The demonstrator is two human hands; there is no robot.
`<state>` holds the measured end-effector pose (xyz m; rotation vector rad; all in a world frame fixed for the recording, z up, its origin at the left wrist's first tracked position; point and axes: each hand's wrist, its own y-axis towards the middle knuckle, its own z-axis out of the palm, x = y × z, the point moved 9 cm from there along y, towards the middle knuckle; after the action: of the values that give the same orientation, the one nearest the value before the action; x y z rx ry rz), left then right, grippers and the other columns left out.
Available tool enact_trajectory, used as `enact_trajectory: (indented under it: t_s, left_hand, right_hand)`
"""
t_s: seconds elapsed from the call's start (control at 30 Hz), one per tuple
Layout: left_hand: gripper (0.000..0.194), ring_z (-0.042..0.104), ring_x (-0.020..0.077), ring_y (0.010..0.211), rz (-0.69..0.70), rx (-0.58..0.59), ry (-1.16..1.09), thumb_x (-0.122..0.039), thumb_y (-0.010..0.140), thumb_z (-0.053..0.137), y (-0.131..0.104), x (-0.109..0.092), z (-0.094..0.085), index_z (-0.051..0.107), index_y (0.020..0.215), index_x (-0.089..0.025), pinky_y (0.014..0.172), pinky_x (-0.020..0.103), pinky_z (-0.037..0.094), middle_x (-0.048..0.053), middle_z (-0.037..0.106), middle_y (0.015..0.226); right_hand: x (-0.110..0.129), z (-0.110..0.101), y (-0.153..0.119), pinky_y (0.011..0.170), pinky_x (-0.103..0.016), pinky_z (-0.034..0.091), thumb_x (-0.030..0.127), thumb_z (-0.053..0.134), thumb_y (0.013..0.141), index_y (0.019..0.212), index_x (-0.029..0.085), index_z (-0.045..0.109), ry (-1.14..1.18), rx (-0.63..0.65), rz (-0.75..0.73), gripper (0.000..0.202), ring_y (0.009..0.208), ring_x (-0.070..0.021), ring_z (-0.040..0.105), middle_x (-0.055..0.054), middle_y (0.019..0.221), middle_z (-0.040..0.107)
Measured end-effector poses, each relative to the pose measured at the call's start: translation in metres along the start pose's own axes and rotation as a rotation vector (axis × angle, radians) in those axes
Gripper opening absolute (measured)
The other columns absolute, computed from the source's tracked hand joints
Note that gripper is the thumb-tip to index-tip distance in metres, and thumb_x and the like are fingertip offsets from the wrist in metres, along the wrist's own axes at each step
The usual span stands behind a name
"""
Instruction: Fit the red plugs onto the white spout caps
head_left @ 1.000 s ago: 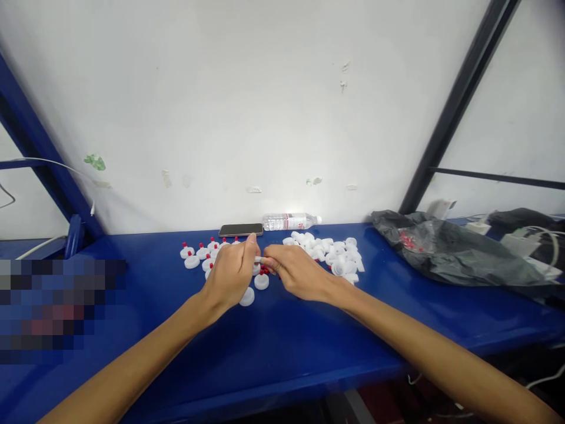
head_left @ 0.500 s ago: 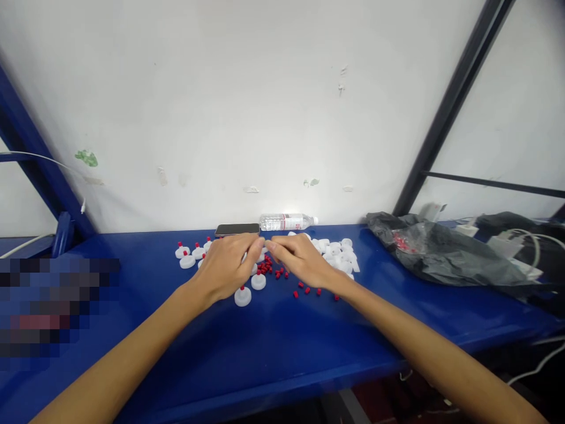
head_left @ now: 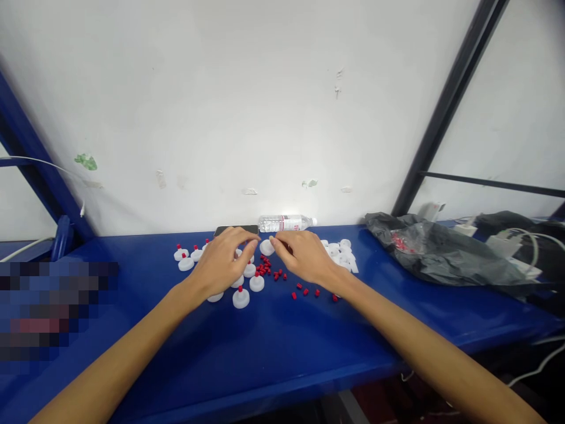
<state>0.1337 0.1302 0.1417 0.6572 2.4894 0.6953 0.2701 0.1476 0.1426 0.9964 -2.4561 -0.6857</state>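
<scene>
A round white cap (head_left: 267, 247) is pinched at its right side by the fingers of my right hand (head_left: 303, 254). My left hand (head_left: 227, 259) is just left of that cap, thumb and forefinger apart, with nothing visible between them. Under and around my left hand stand several white caps with red tips, such as one near the front (head_left: 241, 298). Small red pieces (head_left: 265, 266) lie scattered between and below my hands. A pile of plain white caps (head_left: 343, 254) sits beyond my right wrist, partly hidden by it.
A clear bottle (head_left: 286, 222) lies on its side against the wall, beside a dark phone (head_left: 220, 229) partly covered by my left hand. A dark plastic bag (head_left: 432, 253) and white cables are on the right of the blue table (head_left: 265, 353).
My hands, whose fingertips met before, have moved slightly apart. My left fingers have opened, and the white cap now shows between the hands.
</scene>
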Motion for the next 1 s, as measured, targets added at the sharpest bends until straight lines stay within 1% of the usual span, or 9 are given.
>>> enact_trajectory:
  t_s: [0.1, 0.17, 0.27, 0.4, 0.53, 0.6, 0.7, 0.8, 1.0]
  left_hand:
    - [0.033, 0.059, 0.0258, 0.101, -0.018, -0.031, 0.157, -0.033, 0.098, 0.041, 0.001, 0.012, -0.004, 0.072, 0.098, -0.021, 0.071, 0.035, 0.046, 0.008, 0.071, 0.103]
    - [0.031, 0.059, 0.0259, 0.100, -0.018, -0.018, 0.212, -0.031, 0.097, 0.042, 0.001, 0.016, -0.002, 0.071, 0.095, -0.021, 0.070, 0.036, 0.045, 0.008, 0.071, 0.102]
    - [0.031, 0.059, 0.0258, 0.100, -0.018, 0.011, 0.222, -0.029, 0.097, 0.041, 0.000, 0.020, 0.003, 0.070, 0.094, -0.020, 0.070, 0.036, 0.046, 0.008, 0.071, 0.102]
    - [0.032, 0.059, 0.0263, 0.100, -0.009, 0.033, 0.228, -0.028, 0.097, 0.040, 0.000, 0.019, 0.007, 0.071, 0.092, -0.020, 0.070, 0.037, 0.046, 0.008, 0.070, 0.100]
    - [0.034, 0.059, 0.0271, 0.100, -0.010, 0.041, 0.225, -0.030, 0.097, 0.040, 0.000, 0.020, 0.007, 0.071, 0.090, -0.020, 0.072, 0.037, 0.047, 0.009, 0.070, 0.098]
    - [0.034, 0.058, 0.0271, 0.100, -0.012, 0.045, 0.219, -0.030, 0.097, 0.039, 0.000, 0.020, 0.008, 0.071, 0.090, -0.020, 0.072, 0.037, 0.047, 0.009, 0.070, 0.097]
    - [0.033, 0.058, 0.0268, 0.099, -0.006, 0.050, 0.214, -0.029, 0.097, 0.040, 0.000, 0.020, 0.009, 0.071, 0.090, -0.020, 0.075, 0.038, 0.048, 0.009, 0.070, 0.096]
    - [0.032, 0.058, 0.0267, 0.097, 0.003, 0.048, 0.217, -0.028, 0.096, 0.041, 0.000, 0.020, 0.010, 0.071, 0.091, -0.020, 0.075, 0.038, 0.048, 0.009, 0.070, 0.095]
    - [0.032, 0.057, 0.0275, 0.099, 0.012, 0.066, 0.195, -0.028, 0.096, 0.041, -0.003, 0.020, 0.013, 0.072, 0.093, -0.019, 0.078, 0.039, 0.049, 0.009, 0.070, 0.096]
  right_hand:
    - [-0.017, 0.006, 0.002, 0.056, -0.030, 0.022, 0.034, 0.040, 0.102, 0.075, 0.019, 0.057, -0.108, 0.028, 0.068, 0.035, 0.057, -0.0144, 0.050, -0.003, 0.069, 0.065]
    - [-0.029, 0.013, 0.002, 0.055, -0.031, 0.021, 0.033, 0.041, 0.102, 0.073, 0.019, 0.059, -0.185, 0.073, 0.103, 0.037, 0.058, -0.0161, 0.053, -0.005, 0.071, 0.067]
    - [-0.042, 0.023, 0.002, 0.055, -0.032, 0.022, 0.033, 0.041, 0.101, 0.072, 0.018, 0.063, -0.266, 0.130, 0.138, 0.039, 0.061, -0.0190, 0.059, -0.009, 0.074, 0.070]
    - [-0.049, 0.031, 0.001, 0.057, -0.031, 0.028, 0.036, 0.040, 0.103, 0.079, 0.019, 0.068, -0.246, 0.144, 0.175, 0.041, 0.068, -0.0215, 0.064, -0.008, 0.078, 0.073]
    - [-0.049, 0.038, 0.000, 0.061, -0.030, 0.033, 0.041, 0.043, 0.102, 0.093, 0.021, 0.072, -0.176, 0.149, 0.176, 0.036, 0.076, -0.0222, 0.067, -0.007, 0.085, 0.075]
    - [-0.048, 0.039, 0.000, 0.061, -0.030, 0.034, 0.040, 0.046, 0.101, 0.100, 0.022, 0.072, -0.149, 0.152, 0.165, 0.031, 0.077, -0.0218, 0.067, -0.006, 0.086, 0.075]
    - [-0.045, 0.039, -0.001, 0.062, -0.030, 0.035, 0.034, 0.048, 0.100, 0.102, 0.023, 0.071, -0.126, 0.149, 0.145, 0.025, 0.077, -0.0204, 0.066, -0.004, 0.086, 0.075]
    - [-0.040, 0.038, -0.001, 0.065, -0.029, 0.037, 0.031, 0.050, 0.099, 0.106, 0.023, 0.068, -0.089, 0.134, 0.098, 0.021, 0.081, -0.0194, 0.065, -0.004, 0.090, 0.073]
    - [-0.027, 0.042, -0.003, 0.072, -0.030, 0.040, 0.028, 0.049, 0.100, 0.114, 0.021, 0.065, -0.071, 0.148, -0.016, 0.023, 0.089, -0.0203, 0.063, -0.006, 0.097, 0.070]
